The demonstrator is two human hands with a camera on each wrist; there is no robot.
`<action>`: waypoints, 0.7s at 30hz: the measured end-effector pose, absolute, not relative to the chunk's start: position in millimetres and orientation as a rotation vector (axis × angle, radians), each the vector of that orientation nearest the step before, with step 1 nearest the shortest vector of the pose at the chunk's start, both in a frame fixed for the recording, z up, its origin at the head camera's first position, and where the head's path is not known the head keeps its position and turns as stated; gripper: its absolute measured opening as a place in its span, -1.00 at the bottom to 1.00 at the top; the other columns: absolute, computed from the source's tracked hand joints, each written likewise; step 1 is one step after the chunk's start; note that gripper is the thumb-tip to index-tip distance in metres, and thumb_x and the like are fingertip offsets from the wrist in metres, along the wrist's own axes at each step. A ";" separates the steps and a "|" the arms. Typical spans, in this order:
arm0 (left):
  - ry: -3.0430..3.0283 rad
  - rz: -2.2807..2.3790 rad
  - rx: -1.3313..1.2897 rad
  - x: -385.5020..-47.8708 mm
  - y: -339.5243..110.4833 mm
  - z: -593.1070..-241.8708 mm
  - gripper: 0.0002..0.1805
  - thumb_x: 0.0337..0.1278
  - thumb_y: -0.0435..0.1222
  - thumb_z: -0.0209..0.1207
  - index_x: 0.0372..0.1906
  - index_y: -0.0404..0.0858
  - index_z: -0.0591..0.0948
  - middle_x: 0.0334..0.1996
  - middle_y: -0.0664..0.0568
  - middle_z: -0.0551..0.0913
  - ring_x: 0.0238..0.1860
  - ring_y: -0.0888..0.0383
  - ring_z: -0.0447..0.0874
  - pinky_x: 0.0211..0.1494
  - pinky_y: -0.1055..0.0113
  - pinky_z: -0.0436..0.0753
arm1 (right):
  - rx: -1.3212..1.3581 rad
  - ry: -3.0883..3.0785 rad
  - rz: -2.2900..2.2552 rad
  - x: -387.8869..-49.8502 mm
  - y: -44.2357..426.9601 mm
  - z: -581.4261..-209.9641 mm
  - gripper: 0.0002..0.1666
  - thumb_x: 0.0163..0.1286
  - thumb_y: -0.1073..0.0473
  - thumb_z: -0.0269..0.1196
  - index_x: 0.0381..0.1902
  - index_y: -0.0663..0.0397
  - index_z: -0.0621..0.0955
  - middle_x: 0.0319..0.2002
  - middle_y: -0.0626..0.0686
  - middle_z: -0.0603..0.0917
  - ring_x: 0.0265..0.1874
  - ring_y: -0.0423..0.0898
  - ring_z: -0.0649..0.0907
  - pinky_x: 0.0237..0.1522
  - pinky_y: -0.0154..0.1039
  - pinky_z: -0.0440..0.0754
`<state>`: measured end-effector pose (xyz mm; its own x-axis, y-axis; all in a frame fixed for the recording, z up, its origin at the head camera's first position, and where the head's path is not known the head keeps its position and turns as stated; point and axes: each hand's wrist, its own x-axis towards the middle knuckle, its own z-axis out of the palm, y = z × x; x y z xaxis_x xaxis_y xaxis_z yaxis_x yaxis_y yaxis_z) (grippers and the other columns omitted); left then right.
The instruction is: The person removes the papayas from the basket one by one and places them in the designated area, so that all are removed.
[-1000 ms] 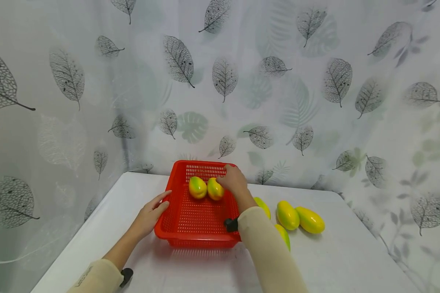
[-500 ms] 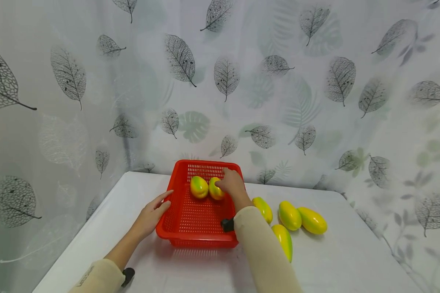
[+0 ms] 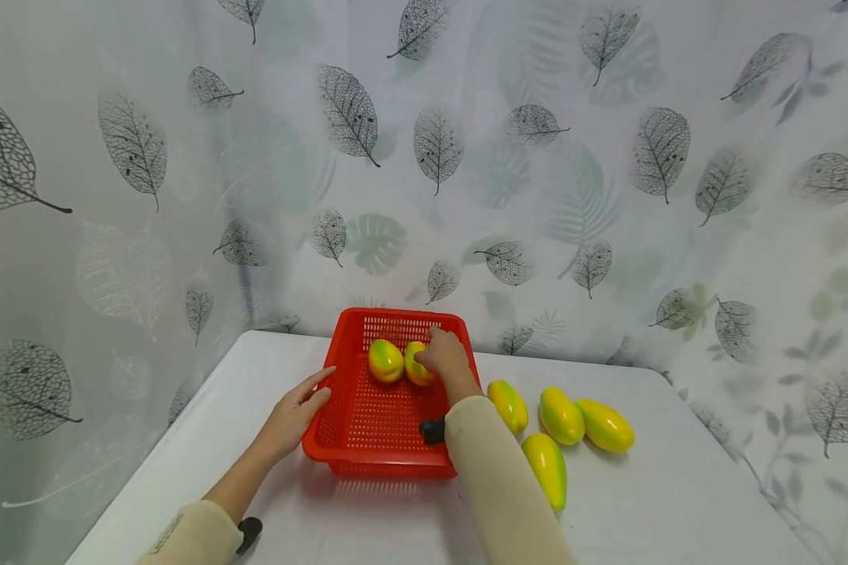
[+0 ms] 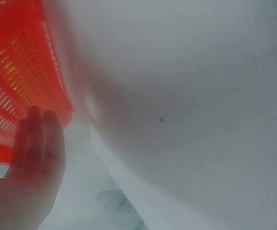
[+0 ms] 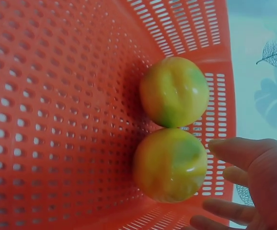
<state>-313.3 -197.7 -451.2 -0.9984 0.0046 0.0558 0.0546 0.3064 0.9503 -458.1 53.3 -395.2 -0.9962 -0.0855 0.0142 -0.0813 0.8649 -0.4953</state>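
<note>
Two yellow-green mangoes stand side by side at the far end of a red plastic basket (image 3: 381,455), a left mango (image 3: 385,361) and a right mango (image 3: 418,367). Over the right mango hovers my right hand (image 3: 447,361); in the right wrist view its spread fingers (image 5: 232,153) are a little apart from the nearer mango (image 5: 169,167). The basket's left side has my left hand (image 3: 290,416) against it, fingers extended. From the left wrist, those fingers (image 4: 52,143) lie straight along the slotted wall, and exact contact is hard to tell.
Right of the basket, several more mangoes lie on the white table: one by the sleeve (image 3: 507,406), one nearest me (image 3: 546,471), and a pair farther right, including the outermost mango (image 3: 605,425). A leaf-patterned curtain (image 3: 424,173) hangs behind the table.
My right hand and sleeve have shifted slightly left and toward me, uncovering more of the table mangoes. The left hand stays by the basket; both mangoes inside keep their places.
</note>
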 end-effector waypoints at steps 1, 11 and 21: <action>-2.507 -1.825 -0.054 -313.1 -197.7 -451.4 -0.44 0.63 -0.09 -0.02 0.59 0.00 0.29 0.47 -0.27 0.41 0.17 -0.12 0.68 0.09 0.08 0.78 | -0.133 3.020 -0.809 -458.2 52.9 -395.7 -0.26 0.31 0.05 0.40 0.42 0.07 0.50 0.29 0.20 0.60 0.17 0.14 0.57 0.36 0.07 0.55; -2.512 -1.813 -0.035 -313.4 -195.6 -450.1 -0.44 0.62 -0.08 -0.01 0.59 0.03 0.30 0.48 -0.24 0.40 0.19 -0.13 0.66 0.11 0.08 0.78 | -0.173 3.000 -0.824 -460.4 53.4 -396.9 -0.28 0.27 0.09 0.41 0.37 0.13 0.53 0.17 0.20 0.65 0.06 0.12 0.57 0.31 0.02 0.59; -2.510 -1.811 -0.024 -312.6 -196.6 -450.9 -0.44 0.62 -0.07 -0.01 0.59 0.03 0.30 0.49 -0.25 0.39 0.20 -0.14 0.66 0.10 0.07 0.78 | -0.144 2.959 -0.876 -464.8 50.4 -402.2 -0.31 0.28 0.10 0.42 0.35 0.13 0.54 0.13 0.19 0.66 0.02 0.10 0.59 0.25 0.00 0.64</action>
<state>-312.6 -196.6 -450.9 -0.9988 -0.0143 0.0464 0.0395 0.3154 0.9481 -464.8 50.4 -402.2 -0.9943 -0.1038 -0.0233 -0.0744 0.8349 -0.5453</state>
